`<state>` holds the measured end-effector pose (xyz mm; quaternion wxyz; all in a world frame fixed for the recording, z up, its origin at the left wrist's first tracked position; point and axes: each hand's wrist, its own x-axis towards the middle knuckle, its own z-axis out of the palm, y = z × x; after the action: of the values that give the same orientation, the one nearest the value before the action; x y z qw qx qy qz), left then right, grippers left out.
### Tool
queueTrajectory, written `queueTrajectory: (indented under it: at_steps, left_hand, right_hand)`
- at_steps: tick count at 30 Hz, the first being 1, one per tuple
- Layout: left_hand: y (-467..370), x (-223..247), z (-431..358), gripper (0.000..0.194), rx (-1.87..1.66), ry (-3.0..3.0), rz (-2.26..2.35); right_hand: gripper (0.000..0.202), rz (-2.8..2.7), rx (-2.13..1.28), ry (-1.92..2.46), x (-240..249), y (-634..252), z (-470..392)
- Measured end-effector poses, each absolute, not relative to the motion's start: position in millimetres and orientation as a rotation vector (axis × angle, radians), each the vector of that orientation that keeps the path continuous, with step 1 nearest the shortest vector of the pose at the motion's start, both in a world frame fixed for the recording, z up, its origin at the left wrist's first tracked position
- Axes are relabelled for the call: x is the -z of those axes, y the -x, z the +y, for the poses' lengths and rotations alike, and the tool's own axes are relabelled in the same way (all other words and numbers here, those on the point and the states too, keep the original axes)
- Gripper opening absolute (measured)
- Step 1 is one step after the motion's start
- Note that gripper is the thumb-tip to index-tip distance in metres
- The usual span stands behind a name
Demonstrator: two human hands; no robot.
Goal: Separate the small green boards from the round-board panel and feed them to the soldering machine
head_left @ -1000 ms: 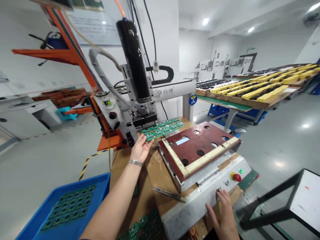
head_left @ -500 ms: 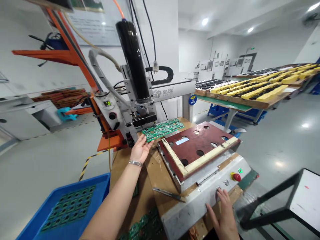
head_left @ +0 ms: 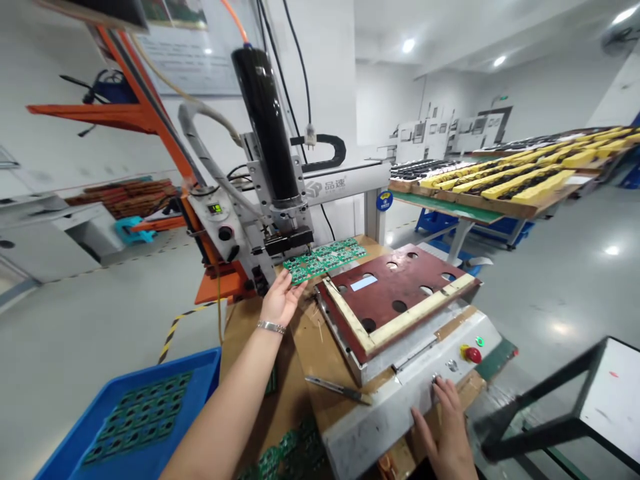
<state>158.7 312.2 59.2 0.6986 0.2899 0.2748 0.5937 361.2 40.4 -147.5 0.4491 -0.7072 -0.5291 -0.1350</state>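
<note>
My left hand (head_left: 283,298) reaches forward and grips the near left end of a green circuit board panel (head_left: 325,259), its thumb and fingers at the edge. The panel lies beneath the head of a machine with a black cylinder (head_left: 265,120). My right hand (head_left: 445,423) rests at the machine's front panel (head_left: 395,410), fingers apart, a fingertip at a small round button. Between the hands is a reddish-brown fixture plate (head_left: 395,280) with round holes and pale strips along two edges.
A blue bin (head_left: 203,383) with green boards stands at lower left. A cutter knife (head_left: 337,389) lies near the front panel. More boards (head_left: 283,457) are at the bottom. A red stop button (head_left: 471,354) is right; a black-framed stand (head_left: 545,400) stands beyond.
</note>
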Motion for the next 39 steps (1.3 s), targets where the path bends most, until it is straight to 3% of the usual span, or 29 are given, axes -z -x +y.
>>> queueTrajectory:
  at_steps: [39]
  left_hand:
    - [-128,-53,303,0.018,-1.414,-0.577,0.636]
  right_hand:
    - [0.054,-1.269,0.324,1.706,146,-363,40]
